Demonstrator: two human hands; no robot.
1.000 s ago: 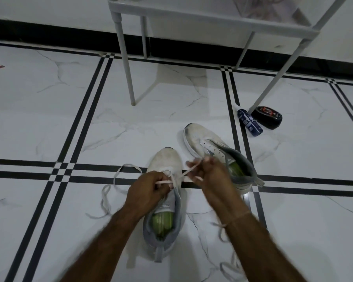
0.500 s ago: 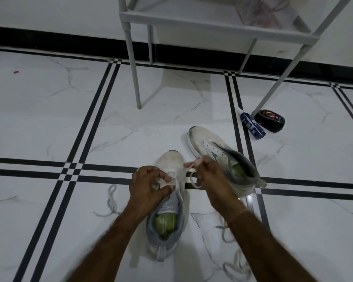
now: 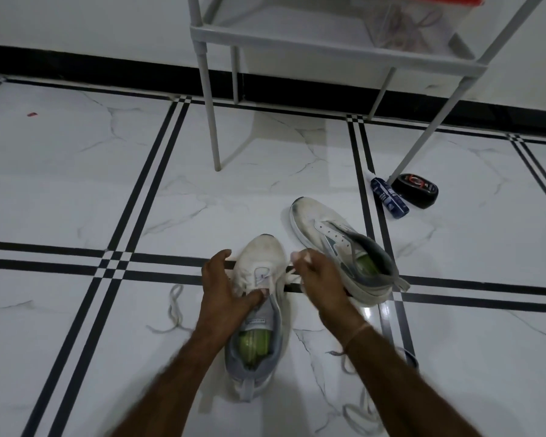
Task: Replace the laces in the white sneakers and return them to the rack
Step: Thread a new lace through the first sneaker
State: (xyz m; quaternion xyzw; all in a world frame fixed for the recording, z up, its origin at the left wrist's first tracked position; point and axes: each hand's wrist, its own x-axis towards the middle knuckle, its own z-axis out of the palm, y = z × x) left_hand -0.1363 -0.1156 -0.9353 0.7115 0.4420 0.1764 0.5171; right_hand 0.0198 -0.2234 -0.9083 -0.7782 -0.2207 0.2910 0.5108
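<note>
The left hand (image 3: 230,288) lies fingers spread on the near white mesh sneaker (image 3: 262,257), thumb pressing its tongue. The right hand (image 3: 319,279) pinches that sneaker's flat white lace (image 3: 292,274). Writing on the dark blue bottle (image 3: 390,200) and round black tin (image 3: 418,190) is unreadable. The white tiled floor (image 3: 76,184) lies open leftward.

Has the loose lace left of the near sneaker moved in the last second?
Yes. The lace lay looped across the black stripe; now it lies wholly on that line's near side, toward the person.
</note>
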